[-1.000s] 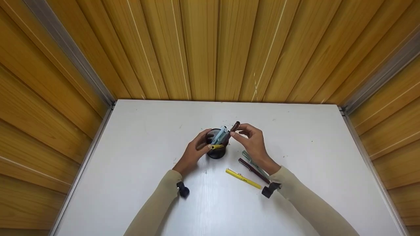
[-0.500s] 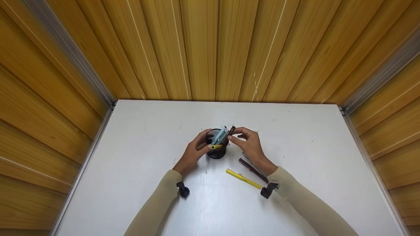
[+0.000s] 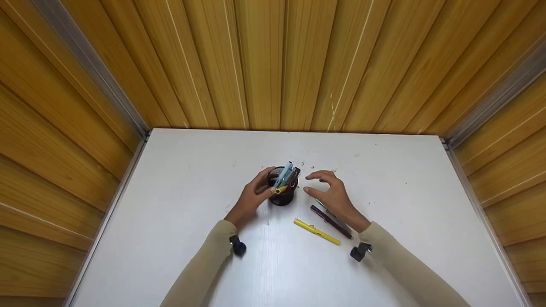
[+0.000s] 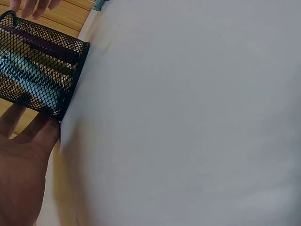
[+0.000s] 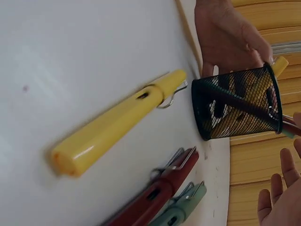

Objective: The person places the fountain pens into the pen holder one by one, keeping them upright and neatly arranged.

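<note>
Left hand (image 3: 251, 195) grips the cup (image 3: 282, 199); right hand (image 3: 335, 195), empty, fingers parted, is nearer the loose yellow pen (image 3: 317, 231), maroon pen (image 3: 331, 221) and green pen (image 5: 187, 205), slanting toward the cup on the desk (image 3: 192, 183) below.

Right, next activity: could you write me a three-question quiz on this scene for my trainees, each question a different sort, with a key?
1. Count: how many pens lie loose on the white table?
2. True or false: the right hand is gripping the mesh cup.
3. Which loose pen lies between the other two? (A) yellow (B) dark red (C) green

Key
1. Three: the yellow pen, the dark red pen and the green pen.
2. False: the left hand holds the mesh cup; the right hand is apart from it.
3. B.
</note>
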The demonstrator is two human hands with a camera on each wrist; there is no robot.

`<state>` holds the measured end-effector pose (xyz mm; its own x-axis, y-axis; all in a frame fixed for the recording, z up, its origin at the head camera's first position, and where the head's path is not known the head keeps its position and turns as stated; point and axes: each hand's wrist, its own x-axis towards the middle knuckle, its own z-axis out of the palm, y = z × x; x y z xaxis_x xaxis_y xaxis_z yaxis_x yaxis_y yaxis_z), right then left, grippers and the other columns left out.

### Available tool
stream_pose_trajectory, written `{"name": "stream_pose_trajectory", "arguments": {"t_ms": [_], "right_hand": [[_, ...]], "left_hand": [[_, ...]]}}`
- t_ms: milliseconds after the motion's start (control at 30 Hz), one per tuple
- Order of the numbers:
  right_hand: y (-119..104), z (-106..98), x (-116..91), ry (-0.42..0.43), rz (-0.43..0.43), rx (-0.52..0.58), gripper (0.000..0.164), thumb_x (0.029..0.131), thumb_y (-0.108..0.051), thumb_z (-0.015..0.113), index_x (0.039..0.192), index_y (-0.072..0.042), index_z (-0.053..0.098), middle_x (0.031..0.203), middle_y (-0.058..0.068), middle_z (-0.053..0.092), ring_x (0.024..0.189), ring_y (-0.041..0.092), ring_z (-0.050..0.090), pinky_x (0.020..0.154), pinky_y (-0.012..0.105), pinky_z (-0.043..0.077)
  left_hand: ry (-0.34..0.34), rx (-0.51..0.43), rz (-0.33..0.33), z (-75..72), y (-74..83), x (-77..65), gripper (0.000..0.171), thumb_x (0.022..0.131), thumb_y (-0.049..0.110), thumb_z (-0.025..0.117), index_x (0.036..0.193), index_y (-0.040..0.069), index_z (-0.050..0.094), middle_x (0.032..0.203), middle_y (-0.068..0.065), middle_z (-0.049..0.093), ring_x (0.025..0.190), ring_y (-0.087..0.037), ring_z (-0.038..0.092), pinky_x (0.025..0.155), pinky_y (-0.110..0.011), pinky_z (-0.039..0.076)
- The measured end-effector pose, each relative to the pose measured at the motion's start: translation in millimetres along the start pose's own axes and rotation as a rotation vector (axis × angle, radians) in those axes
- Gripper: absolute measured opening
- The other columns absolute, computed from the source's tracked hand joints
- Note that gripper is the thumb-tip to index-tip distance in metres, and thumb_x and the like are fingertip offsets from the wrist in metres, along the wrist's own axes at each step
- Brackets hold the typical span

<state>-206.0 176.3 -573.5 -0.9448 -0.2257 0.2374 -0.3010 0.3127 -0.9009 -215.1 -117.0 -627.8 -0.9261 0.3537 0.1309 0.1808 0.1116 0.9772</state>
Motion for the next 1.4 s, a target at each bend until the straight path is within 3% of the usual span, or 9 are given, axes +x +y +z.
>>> {"name": "stream_pose_trajectory", "arguments": {"t_ms": [167, 333, 567, 767, 1033, 1400], "right_hand": [[11.3, -14.1, -10.9, -0.048, -0.052, -0.097, 0.025, 0.091, -0.008, 0.092, 0.114, -0.012, 0.083, 0.138, 0.011, 0.069, 0.145, 0.032, 0.047, 0.124, 0.058, 0.033], [23.0, -26.7, -21.2, -0.071, -0.062, -0.173, 0.027, 0.089, -0.009, 0.094, 0.113, -0.004, 0.083, 0.145, 0.015, 0.066, 0.153, 0.040, 0.039, 0.127, 0.066, 0.026], [44.9, -37.0, -35.3, -0.078, -0.141, -0.288, 0.029, 0.086, -0.009, 0.095, 0.112, -0.005, 0.083, 0.140, 0.021, 0.068, 0.144, 0.048, 0.044, 0.119, 0.071, 0.025], [59.0, -43.2, -44.9, -0.088, -0.194, -0.369, 0.031, 0.084, -0.010, 0.095, 0.112, -0.005, 0.082, 0.136, 0.024, 0.069, 0.141, 0.052, 0.047, 0.115, 0.074, 0.026], [65.7, -48.1, -51.8, -0.118, -0.156, -0.456, 0.030, 0.087, -0.016, 0.095, 0.112, -0.006, 0.083, 0.137, 0.020, 0.070, 0.143, 0.050, 0.048, 0.114, 0.074, 0.031], [69.6, -45.1, -51.2, -0.102, -0.210, -0.487, 0.026, 0.084, -0.013, 0.092, 0.108, -0.006, 0.083, 0.134, 0.021, 0.070, 0.139, 0.049, 0.051, 0.111, 0.071, 0.033]], "left_hand": [[-0.001, 0.010, -0.009, -0.5, 1.9, -0.4, 0.064, 0.111, 0.030, 0.067, 0.170, 0.037, 0.042, 0.168, -0.006, 0.051, 0.151, -0.029, 0.053, 0.126, -0.053, 0.040], [0.001, 0.013, -0.013, -0.4, 1.7, -0.5, 0.064, 0.111, 0.029, 0.067, 0.169, 0.039, 0.042, 0.168, -0.006, 0.050, 0.150, -0.029, 0.053, 0.126, -0.054, 0.040], [0.004, 0.002, -0.003, -0.6, 1.4, -0.8, 0.065, 0.111, 0.025, 0.067, 0.171, 0.032, 0.042, 0.168, -0.009, 0.050, 0.151, -0.033, 0.052, 0.126, -0.056, 0.040], [0.006, 0.005, -0.014, -2.3, 2.2, -1.9, 0.064, 0.111, 0.027, 0.067, 0.170, 0.032, 0.043, 0.168, -0.005, 0.051, 0.151, -0.030, 0.053, 0.125, -0.054, 0.041], [0.000, -0.009, -0.015, -4.0, 1.1, -3.9, 0.065, 0.112, 0.026, 0.067, 0.171, 0.032, 0.041, 0.168, -0.009, 0.050, 0.152, -0.033, 0.051, 0.127, -0.058, 0.038], [0.006, -0.007, -0.015, -3.7, -0.3, -2.6, 0.064, 0.112, 0.023, 0.066, 0.171, 0.031, 0.042, 0.169, -0.009, 0.049, 0.153, -0.034, 0.050, 0.126, -0.058, 0.039]]}}
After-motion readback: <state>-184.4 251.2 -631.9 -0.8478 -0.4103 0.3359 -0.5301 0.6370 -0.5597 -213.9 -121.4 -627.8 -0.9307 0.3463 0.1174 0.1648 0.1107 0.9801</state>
